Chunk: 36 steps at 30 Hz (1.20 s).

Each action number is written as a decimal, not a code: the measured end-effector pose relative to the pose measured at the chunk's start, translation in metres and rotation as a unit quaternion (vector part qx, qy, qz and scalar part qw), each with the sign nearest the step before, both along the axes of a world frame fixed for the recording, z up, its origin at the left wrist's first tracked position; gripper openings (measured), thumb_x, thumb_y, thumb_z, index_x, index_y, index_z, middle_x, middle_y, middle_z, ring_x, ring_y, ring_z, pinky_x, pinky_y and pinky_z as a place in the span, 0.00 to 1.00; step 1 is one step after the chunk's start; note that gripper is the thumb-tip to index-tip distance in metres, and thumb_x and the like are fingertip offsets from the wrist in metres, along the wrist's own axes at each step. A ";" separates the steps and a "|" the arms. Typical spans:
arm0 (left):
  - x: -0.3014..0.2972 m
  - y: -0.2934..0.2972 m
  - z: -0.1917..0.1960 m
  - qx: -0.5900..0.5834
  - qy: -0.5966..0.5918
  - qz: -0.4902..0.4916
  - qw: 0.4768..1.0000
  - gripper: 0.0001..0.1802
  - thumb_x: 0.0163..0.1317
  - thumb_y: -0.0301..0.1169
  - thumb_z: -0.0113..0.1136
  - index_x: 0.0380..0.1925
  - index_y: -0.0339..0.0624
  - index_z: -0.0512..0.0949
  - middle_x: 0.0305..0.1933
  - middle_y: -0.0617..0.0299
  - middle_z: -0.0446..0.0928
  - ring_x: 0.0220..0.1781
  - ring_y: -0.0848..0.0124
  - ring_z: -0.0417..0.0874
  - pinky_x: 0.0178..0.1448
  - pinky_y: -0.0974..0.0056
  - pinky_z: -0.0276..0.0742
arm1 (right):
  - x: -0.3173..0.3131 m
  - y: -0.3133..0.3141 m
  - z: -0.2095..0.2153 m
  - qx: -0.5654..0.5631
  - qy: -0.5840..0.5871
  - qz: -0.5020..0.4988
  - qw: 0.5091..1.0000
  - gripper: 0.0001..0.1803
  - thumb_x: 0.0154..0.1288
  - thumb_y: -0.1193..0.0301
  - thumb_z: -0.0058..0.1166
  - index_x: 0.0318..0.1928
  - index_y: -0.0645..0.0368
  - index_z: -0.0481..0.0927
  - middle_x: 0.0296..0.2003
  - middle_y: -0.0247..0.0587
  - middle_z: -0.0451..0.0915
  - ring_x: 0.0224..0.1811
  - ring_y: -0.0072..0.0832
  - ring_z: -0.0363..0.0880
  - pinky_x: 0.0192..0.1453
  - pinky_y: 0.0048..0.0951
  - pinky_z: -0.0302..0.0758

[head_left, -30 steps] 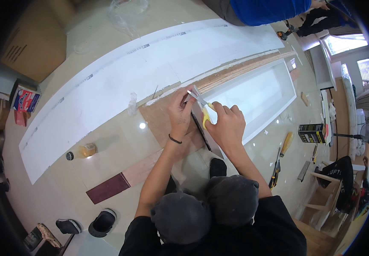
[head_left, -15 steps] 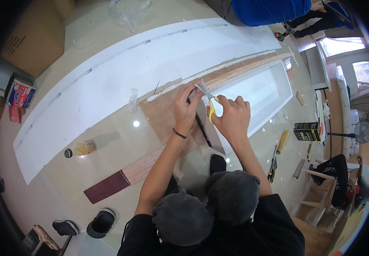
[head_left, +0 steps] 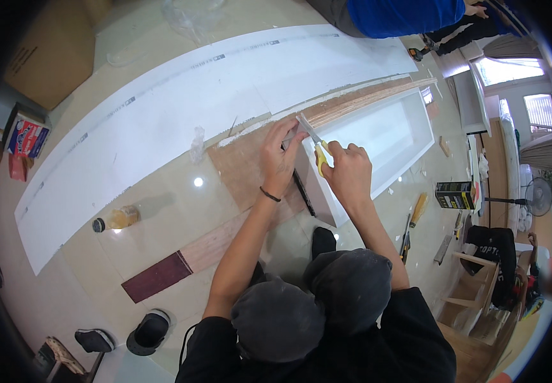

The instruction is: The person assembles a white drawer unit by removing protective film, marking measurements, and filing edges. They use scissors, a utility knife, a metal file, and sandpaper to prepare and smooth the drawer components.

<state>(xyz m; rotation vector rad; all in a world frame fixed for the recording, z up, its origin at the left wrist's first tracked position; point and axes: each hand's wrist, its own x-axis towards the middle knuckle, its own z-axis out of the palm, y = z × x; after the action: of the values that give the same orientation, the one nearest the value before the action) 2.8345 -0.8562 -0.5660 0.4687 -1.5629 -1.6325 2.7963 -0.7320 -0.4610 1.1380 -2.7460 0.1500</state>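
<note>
- Because the scissors (head_left: 319,151) have finger loops, the right hand (head_left: 350,175) is closed on their yellow handles, which leaves the blades clear and pointing up toward the left hand.
- The left hand (head_left: 278,159) is bent at the fingers right beside the blade tips, probably to steady something small there; what it pinches, if anything, I cannot tell.
- The two hands are near each other but apart, bridged by the blades, above the near end of a long white box (head_left: 322,199); that probably keeps the fine work close to the body.
- The box lies open side up on the floor (head_left: 180,195), likely because it is too long to hold.
- Thin wooden strips (head_left: 352,105) run along its far side, perhaps laid lengthwise so that they lie flat.
- Beyond them a broad white panel (head_left: 161,89) lies flat, which should suit such a long sheet.
- To the right, a yellow-handled tool (head_left: 419,209) lies on the floor, apparently within reach yet out of the way.
</note>
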 end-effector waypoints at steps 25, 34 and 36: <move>-0.002 0.004 -0.002 -0.034 0.009 0.008 0.999 0.13 0.64 0.22 0.65 0.48 0.28 0.81 0.48 0.53 0.82 0.48 0.68 0.83 0.56 0.64 0.81 | -0.010 -0.012 0.006 0.013 0.059 0.045 0.997 0.12 0.48 0.67 0.69 0.27 0.60 0.80 0.17 0.46 0.79 0.28 0.38 0.79 0.40 0.38 0.71; -0.004 0.005 -0.005 -0.002 0.028 0.009 1.000 0.13 0.61 0.25 0.66 0.45 0.31 0.82 0.47 0.51 0.83 0.48 0.59 0.84 0.54 0.61 0.78 | -0.013 -0.010 -0.001 0.016 0.014 0.008 1.000 0.09 0.50 0.69 0.66 0.28 0.59 0.80 0.19 0.47 0.80 0.29 0.42 0.81 0.39 0.41 0.74; -0.005 0.005 -0.006 -0.002 0.035 0.012 0.999 0.13 0.61 0.25 0.66 0.46 0.32 0.82 0.47 0.51 0.83 0.48 0.58 0.84 0.53 0.60 0.78 | -0.013 -0.015 0.002 0.045 -0.026 -0.035 0.998 0.07 0.51 0.70 0.64 0.29 0.58 0.80 0.19 0.48 0.80 0.29 0.42 0.81 0.39 0.42 0.74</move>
<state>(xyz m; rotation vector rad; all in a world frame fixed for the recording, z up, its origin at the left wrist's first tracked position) 2.8293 -0.8511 -0.5719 0.4210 -1.5031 -1.6109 2.7835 -0.7466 -0.4594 1.0722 -2.8614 0.0472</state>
